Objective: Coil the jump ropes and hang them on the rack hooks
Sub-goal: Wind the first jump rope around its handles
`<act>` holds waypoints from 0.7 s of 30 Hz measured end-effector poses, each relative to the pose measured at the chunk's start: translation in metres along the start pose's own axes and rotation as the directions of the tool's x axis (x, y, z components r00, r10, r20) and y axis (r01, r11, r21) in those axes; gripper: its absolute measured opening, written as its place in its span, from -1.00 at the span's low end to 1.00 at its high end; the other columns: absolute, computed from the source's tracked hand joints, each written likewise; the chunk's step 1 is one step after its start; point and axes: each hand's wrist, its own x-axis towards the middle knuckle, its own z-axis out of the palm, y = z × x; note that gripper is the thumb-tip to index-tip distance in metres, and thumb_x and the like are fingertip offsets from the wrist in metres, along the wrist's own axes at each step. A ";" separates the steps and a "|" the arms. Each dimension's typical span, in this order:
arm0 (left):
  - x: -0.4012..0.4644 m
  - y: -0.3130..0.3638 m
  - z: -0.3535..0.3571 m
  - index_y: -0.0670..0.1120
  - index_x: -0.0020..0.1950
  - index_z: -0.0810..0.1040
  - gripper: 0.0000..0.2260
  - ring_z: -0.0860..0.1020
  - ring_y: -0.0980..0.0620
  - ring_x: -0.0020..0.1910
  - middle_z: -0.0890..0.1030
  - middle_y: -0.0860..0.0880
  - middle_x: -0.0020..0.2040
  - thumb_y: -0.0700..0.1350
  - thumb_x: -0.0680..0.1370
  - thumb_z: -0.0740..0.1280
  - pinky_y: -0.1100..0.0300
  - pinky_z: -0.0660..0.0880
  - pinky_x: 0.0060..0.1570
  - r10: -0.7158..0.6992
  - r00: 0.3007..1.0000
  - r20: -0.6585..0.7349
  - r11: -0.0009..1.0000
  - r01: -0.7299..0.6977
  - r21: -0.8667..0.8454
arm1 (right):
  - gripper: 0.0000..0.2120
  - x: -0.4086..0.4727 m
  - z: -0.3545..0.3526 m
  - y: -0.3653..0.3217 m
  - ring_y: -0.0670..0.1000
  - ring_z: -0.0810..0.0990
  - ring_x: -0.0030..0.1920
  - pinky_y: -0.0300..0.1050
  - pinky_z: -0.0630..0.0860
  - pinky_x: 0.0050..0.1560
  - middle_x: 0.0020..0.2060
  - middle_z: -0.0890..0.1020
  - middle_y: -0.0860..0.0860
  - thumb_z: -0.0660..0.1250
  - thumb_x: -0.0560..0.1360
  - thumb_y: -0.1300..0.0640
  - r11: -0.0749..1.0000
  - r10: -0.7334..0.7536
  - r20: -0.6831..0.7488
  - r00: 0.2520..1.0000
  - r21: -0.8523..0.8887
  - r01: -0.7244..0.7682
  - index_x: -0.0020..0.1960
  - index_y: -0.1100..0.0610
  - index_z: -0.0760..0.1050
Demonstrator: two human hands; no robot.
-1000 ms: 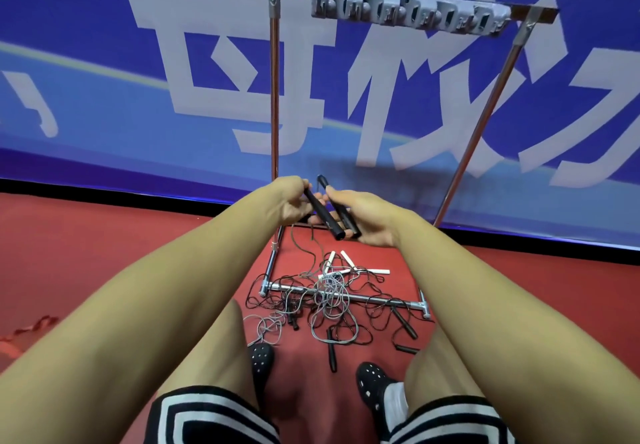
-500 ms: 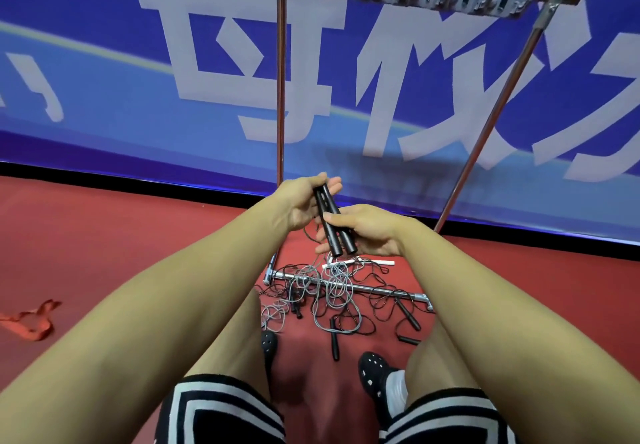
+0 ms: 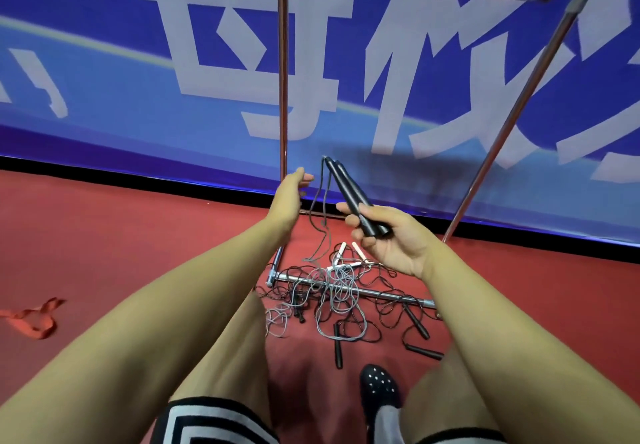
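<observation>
head view: right hand (image 3: 391, 239) grips two black handles (image 3: 353, 198) side by side, thin dark cord (image 3: 320, 222) trailing to the tangled ropes (image 3: 339, 291) on the red floor (image 3: 138, 236). left hand (image 3: 291, 194) loosely spread, holding nothing, beside cord.

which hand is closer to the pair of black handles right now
Right. The right hand grips the black handles at their lower end; the left hand is off to their left, apart from them, beside the hanging cord.

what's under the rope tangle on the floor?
The rack's base bar runs beneath the tangle of jump ropes, on red floor. The bar's middle is covered by cords; anything else beneath is hidden.
</observation>
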 end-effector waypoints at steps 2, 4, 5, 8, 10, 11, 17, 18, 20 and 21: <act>0.001 -0.017 0.011 -0.05 0.06 0.60 -0.61 0.60 -0.02 0.00 0.68 -0.11 0.05 0.11 0.72 0.04 0.00 0.38 0.20 -0.050 0.984 0.173 0.997 0.058 -0.041 | -0.65 0.000 -0.003 -0.003 -0.08 0.61 -0.36 -0.37 0.47 -0.46 -0.17 0.68 0.07 0.28 0.48 0.15 1.000 -0.008 -0.003 1.000 -0.002 0.008 0.19 0.29 0.57; 0.000 -0.033 0.025 -0.06 0.03 0.61 -0.54 0.64 0.05 -0.15 0.69 -0.05 -0.13 0.15 0.72 0.00 0.06 0.45 0.08 -0.079 0.954 0.289 0.996 0.091 -0.027 | -0.67 0.005 -0.009 -0.006 -0.05 0.62 -0.36 -0.34 0.52 -0.42 -0.15 0.67 0.11 0.28 0.50 0.17 0.999 -0.019 -0.005 1.000 0.036 0.019 0.18 0.31 0.58; 0.000 -0.041 0.032 -0.07 0.00 0.61 -0.51 0.63 0.07 -0.25 0.66 -0.04 -0.21 0.16 0.72 -0.01 0.09 0.46 -0.03 -0.093 0.945 0.313 0.995 0.102 -0.013 | -0.68 0.008 -0.013 -0.007 -0.04 0.62 -0.34 -0.31 0.56 -0.36 -0.19 0.64 0.09 0.27 0.52 0.18 0.997 -0.033 -0.015 0.999 0.072 0.034 0.19 0.33 0.57; 0.004 -0.064 0.043 -0.12 -0.07 0.60 -0.53 0.52 0.04 -0.43 0.52 -0.02 -0.37 0.16 0.71 0.05 0.12 0.44 -0.23 -0.127 0.927 0.354 0.988 0.148 -0.033 | -0.63 0.021 -0.029 -0.009 -0.01 0.62 -0.28 -0.25 0.63 -0.18 -0.28 0.52 0.04 0.27 0.54 0.20 0.969 -0.096 -0.068 0.993 0.222 0.108 0.27 0.38 0.52; 0.008 -0.077 0.043 -0.14 -0.09 0.58 -0.58 0.45 0.03 -0.47 0.41 0.01 -0.44 0.08 0.73 0.09 0.11 0.40 -0.25 -0.122 0.910 0.396 0.992 0.127 0.013 | -0.59 0.029 -0.042 -0.008 -0.02 0.62 -0.25 -0.26 0.63 -0.16 -0.29 0.52 0.03 0.28 0.53 0.21 0.943 -0.128 -0.133 0.983 0.290 0.162 0.31 0.41 0.48; 0.010 -0.084 0.042 -0.15 -0.10 0.58 -0.60 0.44 0.02 -0.47 0.36 0.01 -0.45 0.04 0.73 0.10 0.11 0.40 -0.25 -0.111 0.902 0.417 0.994 0.097 0.054 | -0.60 0.034 -0.049 -0.006 -0.02 0.63 -0.24 -0.27 0.62 -0.17 -0.28 0.53 0.04 0.28 0.53 0.22 0.928 -0.138 -0.171 0.975 0.323 0.188 0.31 0.41 0.48; 0.023 -0.105 0.028 -0.12 -0.12 0.53 -0.65 0.37 0.01 -0.50 0.31 -0.02 -0.46 0.02 0.74 0.13 0.15 0.37 -0.35 -0.183 0.858 0.479 0.951 0.032 0.307 | -0.76 0.063 -0.088 0.011 -0.05 0.62 -0.23 -0.34 0.47 -0.38 -0.01 0.67 0.20 0.11 0.67 0.32 0.822 -0.172 -0.348 0.922 0.465 0.329 0.25 0.36 0.46; 0.025 -0.110 0.026 -0.11 -0.10 0.52 -0.67 0.29 0.04 -0.52 0.32 0.03 -0.48 0.01 0.74 0.13 0.18 0.27 -0.42 -0.219 0.849 0.481 0.938 0.047 0.345 | -0.79 0.067 -0.095 0.010 -0.06 0.61 -0.24 -0.34 0.44 -0.40 0.01 0.69 0.24 0.10 0.67 0.33 0.793 -0.185 -0.383 0.905 0.486 0.368 0.22 0.35 0.45; 0.027 -0.117 0.023 -0.11 -0.06 0.54 -0.69 0.26 0.05 -0.52 0.38 0.06 -0.50 0.00 0.74 0.13 0.16 0.20 -0.42 -0.259 0.848 0.463 0.895 0.031 0.444 | -0.83 0.073 -0.112 0.006 -0.06 0.59 -0.31 -0.32 0.39 -0.45 0.03 0.68 0.32 0.07 0.67 0.35 0.741 -0.181 -0.475 0.861 0.510 0.437 0.17 0.31 0.41; 0.028 -0.117 0.023 -0.10 -0.06 0.55 -0.68 0.28 0.04 -0.52 0.40 0.05 -0.50 0.01 0.74 0.13 0.13 0.23 -0.39 -0.254 0.859 0.444 0.863 -0.006 0.505 | -0.85 0.074 -0.119 0.006 -0.06 0.57 -0.35 -0.31 0.37 -0.46 0.05 0.68 0.33 0.07 0.67 0.35 0.767 -0.167 -0.516 0.840 0.467 0.440 0.15 0.31 0.39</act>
